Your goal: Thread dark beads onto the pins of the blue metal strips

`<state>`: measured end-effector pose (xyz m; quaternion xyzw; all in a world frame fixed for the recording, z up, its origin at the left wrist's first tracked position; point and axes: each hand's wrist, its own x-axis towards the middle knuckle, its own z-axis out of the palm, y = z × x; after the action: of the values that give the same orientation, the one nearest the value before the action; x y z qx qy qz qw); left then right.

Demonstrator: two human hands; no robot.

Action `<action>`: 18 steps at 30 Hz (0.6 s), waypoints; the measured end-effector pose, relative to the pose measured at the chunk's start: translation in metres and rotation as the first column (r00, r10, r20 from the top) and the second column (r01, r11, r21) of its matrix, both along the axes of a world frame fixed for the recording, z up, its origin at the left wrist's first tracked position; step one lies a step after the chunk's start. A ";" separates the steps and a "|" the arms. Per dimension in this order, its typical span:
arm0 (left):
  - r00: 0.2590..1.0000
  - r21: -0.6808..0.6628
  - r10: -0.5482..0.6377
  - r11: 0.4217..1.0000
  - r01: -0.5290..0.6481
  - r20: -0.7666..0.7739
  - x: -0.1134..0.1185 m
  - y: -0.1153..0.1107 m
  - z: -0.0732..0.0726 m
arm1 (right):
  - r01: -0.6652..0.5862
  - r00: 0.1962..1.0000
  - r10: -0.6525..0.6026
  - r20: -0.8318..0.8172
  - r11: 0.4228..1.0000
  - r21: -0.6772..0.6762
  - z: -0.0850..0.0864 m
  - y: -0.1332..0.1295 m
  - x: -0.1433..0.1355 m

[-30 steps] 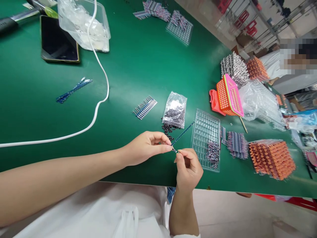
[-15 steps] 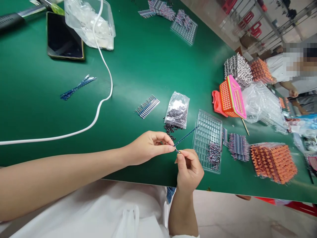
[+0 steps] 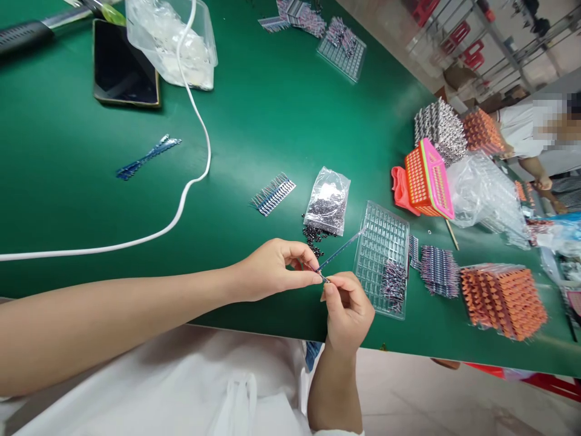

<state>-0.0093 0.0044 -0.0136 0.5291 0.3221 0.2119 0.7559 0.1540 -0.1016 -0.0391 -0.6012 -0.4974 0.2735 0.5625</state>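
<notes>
Over the front of the green table, my left hand pinches a thin blue strip between thumb and fingers. The strip slants up to the right. Right beside it, my right hand is closed in a pinch near the strip's lower end; the small dark thing at its fingertips is too tiny to name. Just beyond my hands lie loose dark beads and a clear bag of beads. A clear compartment tray stands to the right, with small pink-and-blue pieces heaped in it.
Blue strips with pins lie further back. A white cable crosses the left side, near a phone and a clear tub. Rightward are an orange basket and stacked orange pieces. Another person sits beyond.
The view has shifted slightly, so things on the table appear a little further right. My hands keep nearly the same pose, pinching close together at the strip.
</notes>
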 end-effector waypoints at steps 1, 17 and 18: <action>1.000 -0.007 -0.005 1.000 0.006 0.008 0.000 0.000 0.001 | -0.011 1.000 0.010 -0.021 1.000 -0.007 0.000 0.000 0.000; 0.999 -0.075 -0.024 0.997 0.027 0.034 0.002 -0.001 -0.002 | -0.050 0.993 0.045 -0.112 0.998 -0.041 -0.001 0.000 0.002; 0.999 -0.065 -0.025 0.998 0.026 0.025 0.002 -0.001 -0.001 | -0.050 0.993 0.045 -0.107 0.998 -0.045 -0.001 0.000 0.002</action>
<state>-0.0075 0.0036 -0.0148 0.5054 0.3128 0.1980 0.7794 0.1563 -0.1015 -0.0401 -0.5869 -0.4745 0.3301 0.5671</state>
